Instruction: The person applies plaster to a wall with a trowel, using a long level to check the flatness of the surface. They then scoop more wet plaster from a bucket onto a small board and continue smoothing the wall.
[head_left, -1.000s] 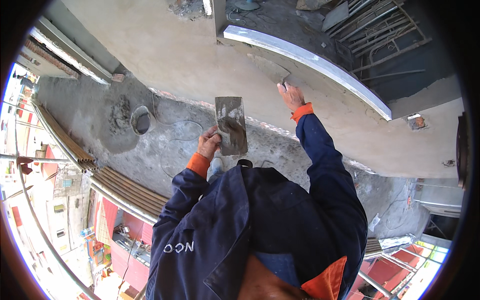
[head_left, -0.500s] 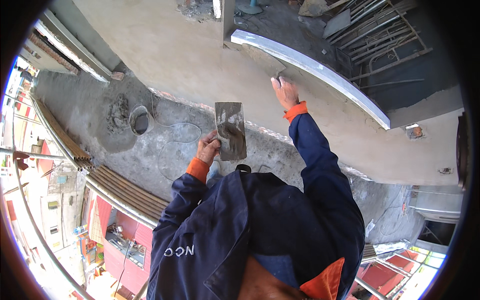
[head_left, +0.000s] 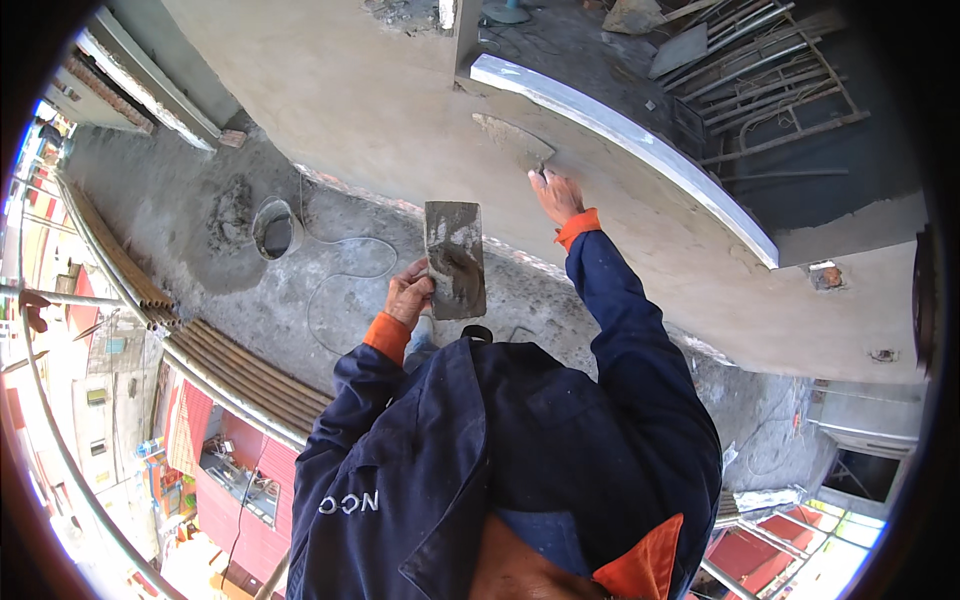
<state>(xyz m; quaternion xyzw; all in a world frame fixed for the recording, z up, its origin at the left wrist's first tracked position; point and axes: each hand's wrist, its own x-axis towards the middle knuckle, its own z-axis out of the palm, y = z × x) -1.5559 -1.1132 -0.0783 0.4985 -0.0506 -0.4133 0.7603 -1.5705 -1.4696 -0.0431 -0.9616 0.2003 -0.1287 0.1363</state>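
Note:
My left hand (head_left: 408, 295) grips a flat rectangular board (head_left: 453, 258) smeared with grey mortar, held out over the floor. Up and to the right of it, my right hand (head_left: 556, 198) holds a metal trowel (head_left: 513, 138) by the handle, its blade lying on the beige plastered wall (head_left: 340, 90) just below a white curved ledge (head_left: 622, 138). Both my arms are in dark blue sleeves with orange cuffs.
A round bucket (head_left: 276, 229) of grey material and a heap of mortar (head_left: 232, 212) sit on the concrete floor (head_left: 360, 315) at left, with a thin hose. Metal pipes (head_left: 240, 375) run along the scaffold edge above buildings below. A metal frame (head_left: 770, 95) lies beyond the ledge.
My right hand and trowel have shifted leftward along the wall. My left hand and board moved slightly, staying in much the same place.

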